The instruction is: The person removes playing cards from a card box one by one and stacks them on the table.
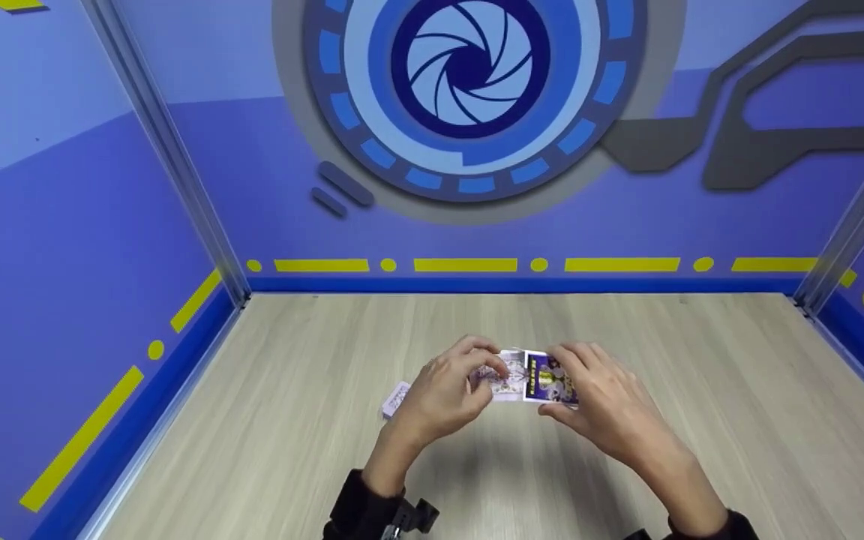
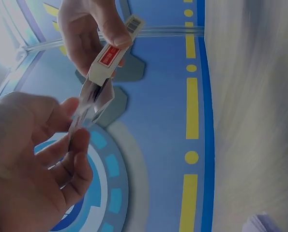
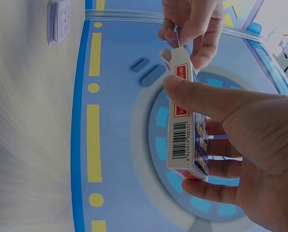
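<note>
My right hand [image 1: 608, 394] grips a small card box [image 1: 539, 377] above the table, thumb on one narrow side and fingers on the other. In the right wrist view, a barcode and a red label show on the box's white side [image 3: 180, 137], and its end flap is open toward my left hand. With thumb and fingers, my left hand [image 1: 443, 386] pinches a thin patterned playing card [image 1: 508, 386] at that open end. How far the card reaches into the box cannot be told. Beside my left wrist, a stack of playing cards [image 1: 394, 398] lies on the table.
The wood-grain table [image 1: 289, 360] meets a blue printed back wall [image 1: 477, 232] with yellow marks. Metal corner posts [image 1: 177, 165] stand at the left and right, where side walls begin.
</note>
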`<control>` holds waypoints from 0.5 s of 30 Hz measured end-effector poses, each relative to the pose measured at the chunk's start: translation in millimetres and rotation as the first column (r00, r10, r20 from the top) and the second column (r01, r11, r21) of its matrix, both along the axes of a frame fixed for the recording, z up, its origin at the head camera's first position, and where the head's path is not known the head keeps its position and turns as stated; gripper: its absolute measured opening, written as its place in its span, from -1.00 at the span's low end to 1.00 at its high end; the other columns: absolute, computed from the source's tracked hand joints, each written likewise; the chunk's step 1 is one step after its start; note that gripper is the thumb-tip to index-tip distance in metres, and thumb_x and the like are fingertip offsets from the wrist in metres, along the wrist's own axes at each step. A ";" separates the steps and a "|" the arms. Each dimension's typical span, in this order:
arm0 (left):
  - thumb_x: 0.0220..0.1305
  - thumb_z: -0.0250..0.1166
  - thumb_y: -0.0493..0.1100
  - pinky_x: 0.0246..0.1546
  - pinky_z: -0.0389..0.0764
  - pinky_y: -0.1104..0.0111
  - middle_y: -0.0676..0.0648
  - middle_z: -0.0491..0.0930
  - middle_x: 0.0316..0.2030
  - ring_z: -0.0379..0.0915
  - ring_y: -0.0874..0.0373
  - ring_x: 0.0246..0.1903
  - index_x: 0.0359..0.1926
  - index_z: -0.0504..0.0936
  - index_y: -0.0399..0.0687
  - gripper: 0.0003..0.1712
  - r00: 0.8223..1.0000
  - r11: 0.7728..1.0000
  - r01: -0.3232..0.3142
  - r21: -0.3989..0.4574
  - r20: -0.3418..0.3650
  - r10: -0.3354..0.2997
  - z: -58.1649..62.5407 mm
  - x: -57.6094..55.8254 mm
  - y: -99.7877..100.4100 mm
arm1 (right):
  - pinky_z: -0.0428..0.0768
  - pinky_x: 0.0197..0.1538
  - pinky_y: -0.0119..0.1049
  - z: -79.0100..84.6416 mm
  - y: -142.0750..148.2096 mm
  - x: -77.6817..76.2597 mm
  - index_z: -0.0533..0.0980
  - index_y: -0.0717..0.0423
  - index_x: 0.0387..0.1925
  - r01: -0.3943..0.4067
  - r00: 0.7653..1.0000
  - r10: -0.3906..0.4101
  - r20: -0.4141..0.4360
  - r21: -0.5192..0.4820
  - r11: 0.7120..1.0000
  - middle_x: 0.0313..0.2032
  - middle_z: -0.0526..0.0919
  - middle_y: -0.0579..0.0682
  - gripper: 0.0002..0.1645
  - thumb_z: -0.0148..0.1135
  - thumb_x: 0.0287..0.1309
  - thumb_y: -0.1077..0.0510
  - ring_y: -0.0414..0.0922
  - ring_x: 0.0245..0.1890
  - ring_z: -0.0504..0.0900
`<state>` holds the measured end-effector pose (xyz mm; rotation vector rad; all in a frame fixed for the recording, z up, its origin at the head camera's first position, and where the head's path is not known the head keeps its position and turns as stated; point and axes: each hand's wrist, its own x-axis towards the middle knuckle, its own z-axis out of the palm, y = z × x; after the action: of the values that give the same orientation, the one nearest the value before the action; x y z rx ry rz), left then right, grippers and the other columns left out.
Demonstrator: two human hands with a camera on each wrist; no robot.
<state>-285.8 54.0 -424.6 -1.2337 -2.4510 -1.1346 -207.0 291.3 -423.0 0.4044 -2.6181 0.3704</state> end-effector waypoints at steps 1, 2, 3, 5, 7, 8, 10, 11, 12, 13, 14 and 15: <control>0.27 0.32 -0.26 -0.10 0.56 0.34 0.05 0.56 0.14 0.53 0.21 -0.06 -0.09 0.72 0.07 -0.78 0.999 0.999 -0.010 -0.035 -0.034 0.009 0.5 0.5 -0.5 | 0.66 -0.11 0.06 -0.2 -0.1 0.0 0.53 0.13 0.21 0.001 1.000 -0.001 0.003 -0.002 1.000 0.11 0.61 0.09 -0.14 0.71 -0.12 -0.06 0.04 0.07 0.59; 0.27 0.38 -0.18 -0.04 0.56 0.31 0.07 0.57 0.12 0.53 0.22 -0.01 -0.08 0.72 0.09 -0.80 0.998 0.998 -0.023 -0.066 -0.065 0.019 0.7 0.9 -0.7 | 0.66 -0.11 0.06 -0.3 -0.3 0.0 0.53 0.13 0.21 0.002 1.000 -0.002 0.006 -0.004 1.000 0.11 0.61 0.09 -0.14 0.71 -0.11 -0.06 0.04 0.07 0.58; 0.25 0.43 -0.10 0.02 0.56 0.28 0.08 0.57 0.11 0.53 0.21 0.02 -0.06 0.72 0.11 -0.77 0.996 0.995 -0.036 -0.092 -0.087 0.028 1.1 1.4 -0.8 | 0.66 -0.10 0.07 -0.4 -0.4 -0.1 0.53 0.14 0.21 0.003 1.000 -0.003 0.008 -0.005 1.000 0.12 0.61 0.09 -0.14 0.71 -0.11 -0.05 0.04 0.08 0.58; 0.20 0.52 0.03 0.14 0.52 0.22 0.09 0.57 0.10 0.50 0.18 0.09 -0.03 0.70 0.12 -0.65 0.991 0.990 -0.054 -0.134 -0.131 0.037 1.5 2.2 -0.4 | 0.66 -0.09 0.07 -0.7 -0.5 -0.2 0.53 0.14 0.22 0.004 1.000 -0.004 0.011 -0.004 1.000 0.12 0.61 0.10 -0.13 0.71 -0.11 -0.05 0.05 0.09 0.58; 0.13 0.58 0.09 0.25 0.44 0.17 0.07 0.56 0.12 0.45 0.15 0.17 -0.01 0.69 0.11 -0.56 0.986 0.985 -0.056 -0.162 -0.167 0.029 1.5 2.6 0.3 | 0.66 -0.09 0.08 -1.0 -0.6 -0.3 0.53 0.15 0.21 0.003 1.000 -0.003 0.011 0.000 1.000 0.12 0.61 0.11 -0.14 0.71 -0.11 -0.06 0.06 0.09 0.58; 0.11 0.59 0.10 0.29 0.41 0.16 0.05 0.55 0.14 0.42 0.13 0.20 0.00 0.68 0.11 -0.54 0.983 0.983 -0.053 -0.174 -0.181 0.021 1.2 2.7 0.7 | 0.66 -0.09 0.08 -1.2 -0.6 -0.4 0.53 0.15 0.21 0.002 1.000 -0.002 0.011 0.003 1.000 0.13 0.61 0.11 -0.14 0.70 -0.10 -0.06 0.07 0.10 0.58; 0.09 0.61 0.08 0.33 0.37 0.16 0.02 0.53 0.18 0.38 0.11 0.24 0.00 0.68 0.10 -0.52 0.979 0.981 -0.045 -0.191 -0.202 0.005 0.8 3.2 0.8 | 0.67 -0.10 0.08 -1.4 -0.8 -0.5 0.53 0.14 0.21 0.000 1.000 0.000 0.008 0.010 1.000 0.12 0.61 0.11 -0.14 0.70 -0.11 -0.06 0.07 0.09 0.59; 0.08 0.61 0.07 0.34 0.36 0.16 0.00 0.51 0.19 0.38 0.10 0.25 0.01 0.67 0.09 -0.51 0.978 0.980 -0.038 -0.196 -0.210 -0.004 0.5 3.3 0.8 | 0.67 -0.11 0.08 -1.5 -0.9 -0.5 0.54 0.14 0.21 -0.001 1.000 0.001 0.007 0.011 1.000 0.12 0.61 0.11 -0.14 0.70 -0.11 -0.06 0.07 0.09 0.59; 0.09 0.61 0.05 0.34 0.37 0.17 -0.01 0.51 0.20 0.37 0.10 0.25 0.01 0.67 0.08 -0.52 0.975 0.979 -0.035 -0.202 -0.220 -0.011 0.3 3.6 0.5 | 0.67 -0.11 0.08 -1.7 -0.9 -0.5 0.54 0.14 0.21 -0.002 1.000 0.002 0.007 0.012 1.000 0.12 0.61 0.11 -0.14 0.70 -0.11 -0.06 0.07 0.09 0.59; 0.11 0.60 0.03 0.33 0.38 0.19 -0.02 0.50 0.20 0.38 0.10 0.25 0.02 0.67 0.07 -0.52 0.973 0.978 -0.034 -0.208 -0.232 -0.016 0.2 3.8 0.2 | 0.67 -0.12 0.08 -1.8 -1.0 -0.6 0.54 0.13 0.21 -0.002 1.000 0.001 0.006 0.013 1.000 0.12 0.61 0.11 -0.14 0.71 -0.11 -0.06 0.07 0.08 0.59; 0.12 0.59 0.01 0.33 0.39 0.20 -0.02 0.50 0.20 0.38 0.10 0.25 0.02 0.67 0.07 -0.53 0.971 0.977 -0.032 -0.212 -0.239 -0.020 0.2 4.3 -0.1 | 0.67 -0.12 0.08 -1.8 -1.1 -0.5 0.54 0.13 0.21 -0.002 1.000 0.002 0.008 0.013 1.000 0.12 0.61 0.11 -0.14 0.71 -0.11 -0.06 0.07 0.08 0.59; 0.13 0.59 -0.01 0.32 0.40 0.21 -0.02 0.49 0.20 0.39 0.11 0.24 0.03 0.66 0.06 -0.54 0.969 0.976 -0.033 -0.215 -0.246 -0.022 0.3 4.7 -0.7 | 0.66 -0.11 0.08 -1.8 -1.2 -0.5 0.54 0.13 0.21 -0.001 1.000 0.001 0.009 0.013 1.000 0.11 0.61 0.10 -0.14 0.71 -0.12 -0.06 0.06 0.08 0.59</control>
<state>-281.1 53.3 -424.3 -1.3345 -2.4315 -0.6748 -207.5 290.1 -424.8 0.4091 -2.6308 0.3572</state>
